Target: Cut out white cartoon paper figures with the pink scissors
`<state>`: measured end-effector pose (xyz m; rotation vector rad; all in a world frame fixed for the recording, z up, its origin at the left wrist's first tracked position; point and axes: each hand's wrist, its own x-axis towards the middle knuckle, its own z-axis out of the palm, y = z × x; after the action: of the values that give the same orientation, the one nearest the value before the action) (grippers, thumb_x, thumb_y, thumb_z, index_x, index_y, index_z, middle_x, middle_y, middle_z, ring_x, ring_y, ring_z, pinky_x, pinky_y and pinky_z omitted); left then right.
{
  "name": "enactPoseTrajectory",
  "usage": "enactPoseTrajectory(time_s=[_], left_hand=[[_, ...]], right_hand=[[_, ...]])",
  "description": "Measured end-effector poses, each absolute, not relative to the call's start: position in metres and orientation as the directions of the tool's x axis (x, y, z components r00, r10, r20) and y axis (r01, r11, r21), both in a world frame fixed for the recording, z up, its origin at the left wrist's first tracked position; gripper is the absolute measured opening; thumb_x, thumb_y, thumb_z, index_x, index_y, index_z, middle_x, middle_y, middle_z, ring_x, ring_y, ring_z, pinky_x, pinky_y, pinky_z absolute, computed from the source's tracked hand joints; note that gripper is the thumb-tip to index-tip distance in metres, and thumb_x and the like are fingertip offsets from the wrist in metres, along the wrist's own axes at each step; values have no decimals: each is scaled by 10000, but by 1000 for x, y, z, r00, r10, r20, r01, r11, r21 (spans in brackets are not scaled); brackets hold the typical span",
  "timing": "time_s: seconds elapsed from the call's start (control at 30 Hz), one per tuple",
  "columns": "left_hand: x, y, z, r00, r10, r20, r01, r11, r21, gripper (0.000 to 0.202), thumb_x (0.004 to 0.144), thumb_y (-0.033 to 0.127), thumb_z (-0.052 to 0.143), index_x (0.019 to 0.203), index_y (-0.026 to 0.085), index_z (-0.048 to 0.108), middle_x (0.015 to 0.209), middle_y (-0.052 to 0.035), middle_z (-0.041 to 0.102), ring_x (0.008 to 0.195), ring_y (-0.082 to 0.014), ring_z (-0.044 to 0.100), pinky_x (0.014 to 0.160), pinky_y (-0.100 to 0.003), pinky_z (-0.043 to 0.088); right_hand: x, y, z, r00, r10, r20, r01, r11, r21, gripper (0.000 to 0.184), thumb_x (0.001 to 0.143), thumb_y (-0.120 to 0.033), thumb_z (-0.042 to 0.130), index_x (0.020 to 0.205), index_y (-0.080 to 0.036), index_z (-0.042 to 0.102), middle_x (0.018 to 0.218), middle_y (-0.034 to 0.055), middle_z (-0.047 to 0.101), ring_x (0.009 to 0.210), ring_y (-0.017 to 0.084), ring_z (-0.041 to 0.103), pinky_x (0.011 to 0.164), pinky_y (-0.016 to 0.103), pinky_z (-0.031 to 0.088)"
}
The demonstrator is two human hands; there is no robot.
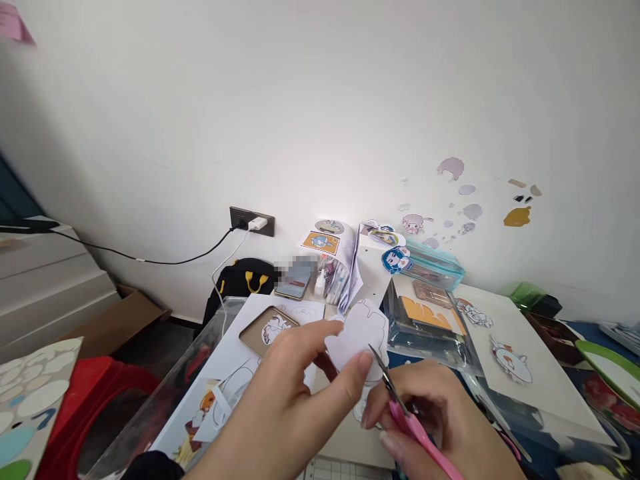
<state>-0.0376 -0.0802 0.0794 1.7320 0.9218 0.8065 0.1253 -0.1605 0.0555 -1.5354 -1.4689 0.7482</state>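
My left hand [300, 393] pinches a white paper cutout [353, 340] between thumb and fingers, with its plain side facing me and faint outlines along the upper right. My right hand [425, 407] grips pink-handled scissors [407, 420], whose dark blades point up and left and lie against the cutout's right part. Whether the blades are fully closed is hard to see. Left of the cutout, a shallow tan tray [253, 337] holds a small printed figure cutout [275, 328]. Sheets with line drawings [237, 380] lie under and beside my left forearm.
A phone [297, 279] leans near a small white bottle [321, 283] and pens. Behind stands a teal clear pouch [434, 263]. To the right are a clear bag with orange paper [433, 313], more cutouts [511, 360] and a green-rimmed plate [613, 373]. A white cable [220, 267] hangs from the wall socket [253, 221].
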Motion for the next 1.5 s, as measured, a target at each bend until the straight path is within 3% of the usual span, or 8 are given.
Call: enactPoseTrajectory(time_s=[0.1,0.27,0.53,0.8,1.0,1.2,1.5], left_hand=[[-42,-77,79,494,863,105,132,-193,972,241,806,422,593,950,229,599,986,-28,616,799,-189,541,598,-240,390],[-43,-75,83,570,811,135,37,-189,981,157,817,344,605,831,194,562,826,4,563,662,-123,493,624,-233,399],[-45,-86,87,703,681,206,-107,-184,977,153,791,296,636,757,147,629,748,-37,633,749,-182,567,718,-282,438],[-57,-89,91,729,633,261,-257,-100,961,253,791,291,654,601,135,595,568,20,519,560,-100,432,557,-201,353],[-56,-90,89,697,698,166,-199,-34,979,198,753,313,703,695,140,626,613,11,569,567,-96,466,538,-181,365],[-46,-92,91,595,790,146,-203,-28,979,181,710,302,727,628,155,659,601,13,581,570,-102,481,546,-182,394],[-42,-91,91,548,831,98,-73,-69,995,181,719,302,688,614,160,645,585,5,594,540,-113,486,508,-203,390]], right_hand=[[130,-156,54,47,989,141,522,96,-847,199,622,-103,597,767,-192,701,692,20,607,605,158,545,549,258,433],[133,-153,52,-53,985,161,547,164,-821,143,655,-111,630,764,-168,703,642,-3,578,575,131,530,513,210,421],[115,-165,64,-52,966,254,442,250,-861,185,619,-97,552,726,-141,696,562,-39,464,513,105,409,480,219,331],[108,-166,71,-170,944,282,343,325,-881,186,634,-201,542,718,-135,694,555,-33,453,499,100,366,462,226,299],[110,-162,69,-193,943,270,257,314,-914,127,647,-188,565,708,-144,667,537,-53,422,474,90,364,457,216,303],[112,-172,76,-18,984,177,355,172,-919,100,654,-160,619,691,-180,710,653,-2,567,615,147,517,597,246,430],[116,-166,76,-132,986,102,260,133,-956,110,673,-139,564,700,-173,665,665,-7,595,609,127,543,589,224,451]])
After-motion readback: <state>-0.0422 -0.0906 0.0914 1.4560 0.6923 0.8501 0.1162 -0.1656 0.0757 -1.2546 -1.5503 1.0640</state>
